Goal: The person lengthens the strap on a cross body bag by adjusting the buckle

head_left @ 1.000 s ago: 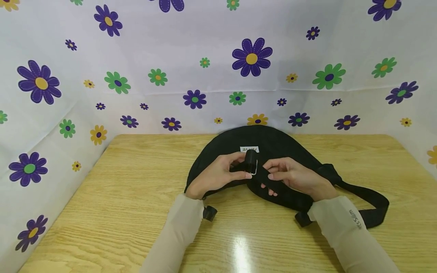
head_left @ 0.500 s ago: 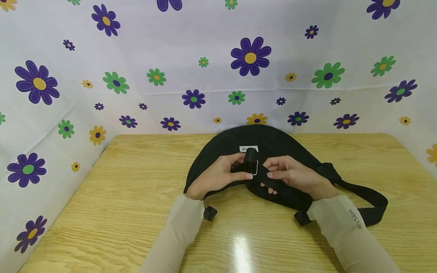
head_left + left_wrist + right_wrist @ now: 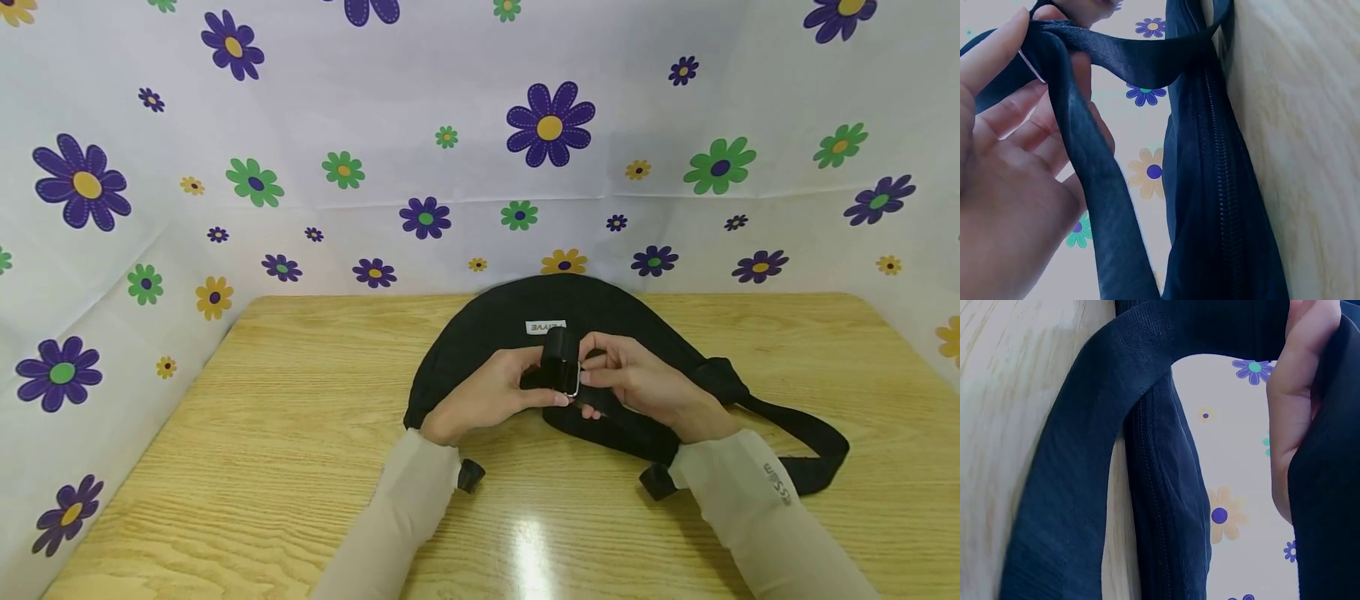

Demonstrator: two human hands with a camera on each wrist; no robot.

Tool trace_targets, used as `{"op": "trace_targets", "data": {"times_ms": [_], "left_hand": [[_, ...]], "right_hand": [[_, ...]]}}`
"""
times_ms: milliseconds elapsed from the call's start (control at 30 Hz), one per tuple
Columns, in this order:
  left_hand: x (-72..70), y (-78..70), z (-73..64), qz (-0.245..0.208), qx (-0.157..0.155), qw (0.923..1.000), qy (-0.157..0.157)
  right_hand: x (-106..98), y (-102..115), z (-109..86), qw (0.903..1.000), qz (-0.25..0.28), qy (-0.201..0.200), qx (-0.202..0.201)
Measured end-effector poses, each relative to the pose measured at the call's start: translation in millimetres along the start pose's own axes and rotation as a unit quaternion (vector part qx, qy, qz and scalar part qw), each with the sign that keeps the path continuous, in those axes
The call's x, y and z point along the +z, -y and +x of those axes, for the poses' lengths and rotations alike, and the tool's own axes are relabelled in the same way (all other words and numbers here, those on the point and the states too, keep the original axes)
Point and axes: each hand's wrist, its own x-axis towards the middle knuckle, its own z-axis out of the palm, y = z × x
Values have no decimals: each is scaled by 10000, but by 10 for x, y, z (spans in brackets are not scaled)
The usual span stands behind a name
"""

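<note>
A black crescent-shaped waist bag (image 3: 480,333) with a white label (image 3: 545,327) lies on the table. Above it, my left hand (image 3: 487,392) pinches the black strap (image 3: 559,346), folded into a loop at a thin metal buckle (image 3: 578,382). Thumb and fingers of my right hand (image 3: 648,387) grip the strap right at the buckle's right side. In the left wrist view, the strap (image 3: 1110,206) hangs from the hand beside the bag's zip (image 3: 1225,181). Strap webbing (image 3: 1060,475) arcs across the right wrist view, and part of it hides my right fingers.
The wooden table (image 3: 300,467) reaches back to a flower-printed cloth (image 3: 375,167). A loop of strap (image 3: 821,450) trails off to the right of the bag. Short black strap ends (image 3: 471,476) lie near each wrist.
My left hand has shifted slightly right with the strap and buckle. My right fingers, earlier a little apart from the buckle, are now right at its edge.
</note>
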Motion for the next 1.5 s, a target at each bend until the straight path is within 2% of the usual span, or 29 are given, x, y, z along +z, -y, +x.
{"op": "trace_targets", "data": {"times_ms": [133,433,733,1167,1500], "left_hand": [[-19,-13,-8,17,26,10000,-14],[-98,10,-37,32,-74,9994,-329],[-37,7,-14,-12,65,9999,-147],[-11,12,-10,56,93,9998,-180],[-44,16,-24,-110,-243,9996,-66]], "right_hand": [[-1,8,-5,10000,57,13,7],[-86,-41,2,9977,-134,638,-167],[-40,-30,16,9993,-202,285,-158],[53,8,7,9991,-185,-358,99],[36,-2,6,9994,-98,-318,-26]]}}
